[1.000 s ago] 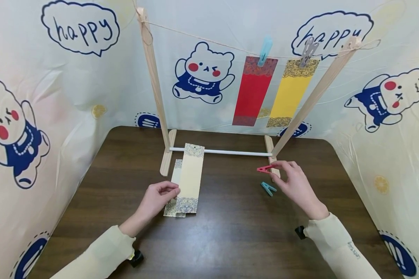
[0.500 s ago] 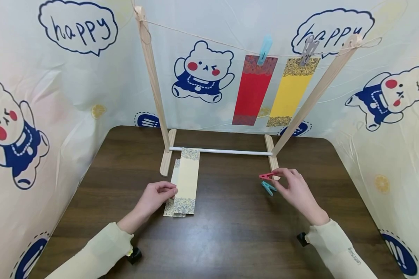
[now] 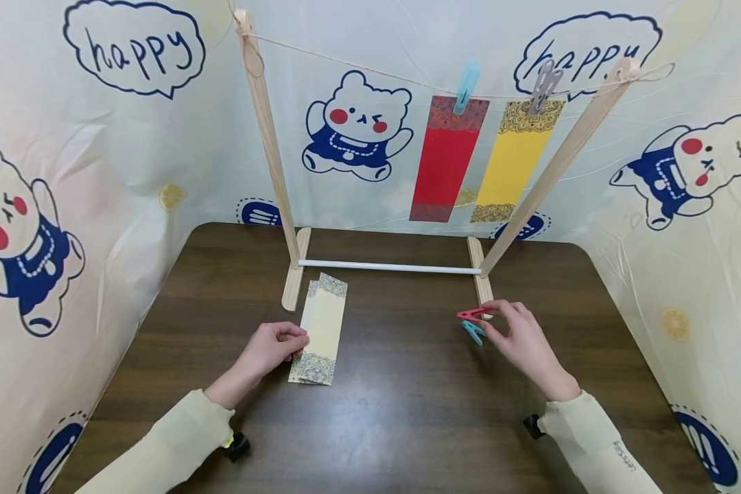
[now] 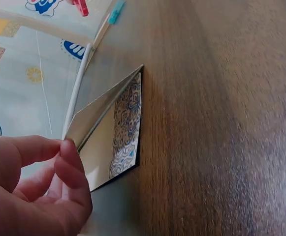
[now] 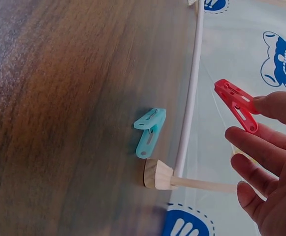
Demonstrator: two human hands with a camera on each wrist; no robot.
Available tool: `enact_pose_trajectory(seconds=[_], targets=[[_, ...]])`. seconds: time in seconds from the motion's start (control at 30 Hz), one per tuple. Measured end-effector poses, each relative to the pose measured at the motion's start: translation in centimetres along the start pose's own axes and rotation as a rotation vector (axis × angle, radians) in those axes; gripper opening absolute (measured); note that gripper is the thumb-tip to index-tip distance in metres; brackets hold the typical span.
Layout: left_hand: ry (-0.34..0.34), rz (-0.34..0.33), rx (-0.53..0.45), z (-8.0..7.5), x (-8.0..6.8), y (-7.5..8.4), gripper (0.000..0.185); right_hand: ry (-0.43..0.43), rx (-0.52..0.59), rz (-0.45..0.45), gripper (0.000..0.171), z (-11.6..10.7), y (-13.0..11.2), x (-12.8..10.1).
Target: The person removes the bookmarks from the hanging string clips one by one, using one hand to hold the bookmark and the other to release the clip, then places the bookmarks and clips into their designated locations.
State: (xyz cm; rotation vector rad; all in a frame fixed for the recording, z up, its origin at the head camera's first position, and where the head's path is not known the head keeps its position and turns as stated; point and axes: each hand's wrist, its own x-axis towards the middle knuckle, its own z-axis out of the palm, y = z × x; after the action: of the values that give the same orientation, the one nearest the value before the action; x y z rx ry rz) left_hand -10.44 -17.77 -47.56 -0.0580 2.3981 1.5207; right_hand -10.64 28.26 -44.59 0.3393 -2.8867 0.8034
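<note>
My left hand (image 3: 270,348) pinches the left edge of a cream paper strip (image 3: 323,322) with patterned ends, tilted up over a second strip lying on the dark wooden table (image 3: 401,412). The left wrist view shows the thumb and fingers (image 4: 69,162) on the lifted strip (image 4: 114,115). My right hand (image 3: 519,333) pinches a red clothespin (image 3: 471,313) just above the table, seen also as the red clothespin (image 5: 236,103) in the right wrist view. A teal clothespin (image 3: 472,332) lies on the table right below it, also in the right wrist view (image 5: 150,132).
A wooden rack (image 3: 272,151) with a white crossbar (image 3: 389,267) stands at the table's back. From its string hang a red strip (image 3: 444,161) under a teal peg and a yellow strip (image 3: 514,161) under a grey peg. Cartoon-printed sheets wall in three sides.
The left hand has drawn the cream strip back toward me, off the white bar, and lowered it. The right hand with the red clothespin has sunk closer to the teal one.
</note>
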Motion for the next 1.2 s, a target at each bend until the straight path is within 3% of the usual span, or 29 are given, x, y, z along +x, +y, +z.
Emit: enact_pose_trajectory(seconds=[0.17, 0.3, 0.97, 1.2], targets=[[0.037, 0.047, 0.163, -0.1, -0.1, -0.1, 0.014, 0.017, -0.004, -0.020, 0.036, 0.2, 0.2, -0.1], [0.058, 0.075, 0.238, -0.2, 0.0, -0.4, 0.012, 0.020, -0.007, -0.029, 0.035, 0.4, 0.2, -0.3], [0.091, 0.102, 0.409, -0.1, 0.1, -0.7, 0.009, 0.016, -0.015, -0.122, 0.035, 1.1, 0.4, -0.9], [0.116, 0.123, 0.420, -0.2, 0.2, -1.1, 0.006, -0.041, -0.036, -0.082, 0.031, 1.3, 0.9, -1.2]])
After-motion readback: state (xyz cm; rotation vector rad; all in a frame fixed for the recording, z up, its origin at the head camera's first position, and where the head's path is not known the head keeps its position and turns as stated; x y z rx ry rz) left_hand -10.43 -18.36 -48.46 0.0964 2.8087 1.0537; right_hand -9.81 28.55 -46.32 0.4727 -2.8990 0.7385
